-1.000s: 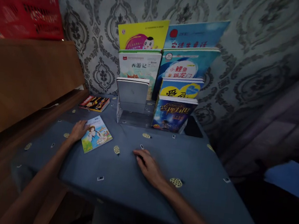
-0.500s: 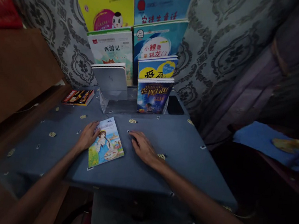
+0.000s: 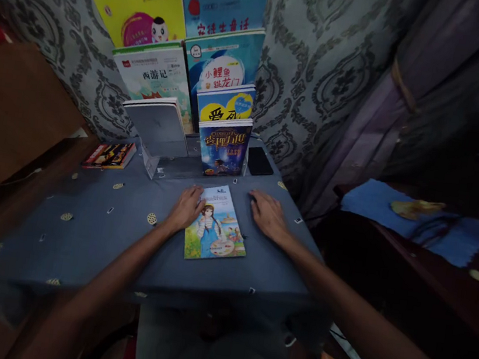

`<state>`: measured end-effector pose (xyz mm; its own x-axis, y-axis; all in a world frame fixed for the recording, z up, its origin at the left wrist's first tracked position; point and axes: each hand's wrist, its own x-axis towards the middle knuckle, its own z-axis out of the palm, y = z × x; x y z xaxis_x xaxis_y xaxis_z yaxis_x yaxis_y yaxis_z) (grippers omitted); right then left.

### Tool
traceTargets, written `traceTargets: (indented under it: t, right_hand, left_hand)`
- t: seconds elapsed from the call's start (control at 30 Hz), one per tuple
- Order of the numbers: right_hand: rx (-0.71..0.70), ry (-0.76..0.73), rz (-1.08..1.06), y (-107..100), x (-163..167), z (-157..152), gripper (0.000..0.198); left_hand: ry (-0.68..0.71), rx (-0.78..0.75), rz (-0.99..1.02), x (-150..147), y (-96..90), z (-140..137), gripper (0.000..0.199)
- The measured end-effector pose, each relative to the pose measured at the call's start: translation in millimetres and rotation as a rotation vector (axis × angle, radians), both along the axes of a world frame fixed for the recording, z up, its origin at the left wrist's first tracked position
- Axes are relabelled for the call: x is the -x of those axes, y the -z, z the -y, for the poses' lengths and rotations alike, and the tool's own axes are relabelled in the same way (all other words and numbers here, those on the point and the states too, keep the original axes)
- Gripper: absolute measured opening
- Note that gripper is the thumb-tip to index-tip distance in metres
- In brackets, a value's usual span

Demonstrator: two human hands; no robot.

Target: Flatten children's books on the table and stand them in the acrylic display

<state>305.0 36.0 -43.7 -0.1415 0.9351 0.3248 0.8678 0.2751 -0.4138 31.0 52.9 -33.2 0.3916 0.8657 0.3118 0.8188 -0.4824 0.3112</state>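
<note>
A thin paperback book (image 3: 215,226), its cover showing a figure in a yellow hat and blue overalls, lies flat on the patterned blue tablecloth (image 3: 94,243). My left hand (image 3: 187,205) rests at the book's upper left edge, fingers stretched forward, thumb side touching the cover. To the right of the book, my right hand (image 3: 267,211) lies on the cloth, fingers loosely extended and nothing in them. Behind both hands, a dark blue book (image 3: 223,148) stands in the front of a clear display rack (image 3: 149,162).
More books, such as a yellow one (image 3: 142,10) and a teal one (image 3: 224,60), stand in tiers behind. A red-and-black book (image 3: 109,155) lies left of the rack, a dark phone-like slab (image 3: 260,161) right of it. A blue cloth (image 3: 415,220) covers part of a side surface.
The paperback has slid right across the table together with my left hand. My right hand has also shifted right. The camera view has turned somewhat to the right.
</note>
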Motion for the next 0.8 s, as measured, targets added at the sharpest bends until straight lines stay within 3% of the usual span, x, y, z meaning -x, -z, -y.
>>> traceTargets:
  t: [0.2,0.43,0.53,0.67,0.8]
  right_hand:
    - [0.008,-0.009,-0.07,-1.6,-2.8,0.3,0.041]
    - [-0.043,-0.001,-0.06,-16.5,0.9,9.0,0.041]
    - [-0.122,-0.16,0.01,-29.5,19.4,11.2,0.043]
    - [-0.091,-0.473,0.077,-38.1,62.2,2.8,0.047]
    - [-0.011,-0.531,0.093,-31.9,94.8,-10.1,0.043]
  left_hand:
    - [0.039,0.034,0.01,-49.9,-1.6,-14.4,0.039]
    - [0.052,0.005,0.246,-32.3,1.1,-16.7,0.037]
    - [0.027,0.016,0.327,-22.3,0.5,-17.6,0.039]
    - [0.031,0.017,0.431,-19.7,1.9,-18.5,0.047]
    - [0.019,0.019,0.48,-20.0,3.8,-17.2,0.062]
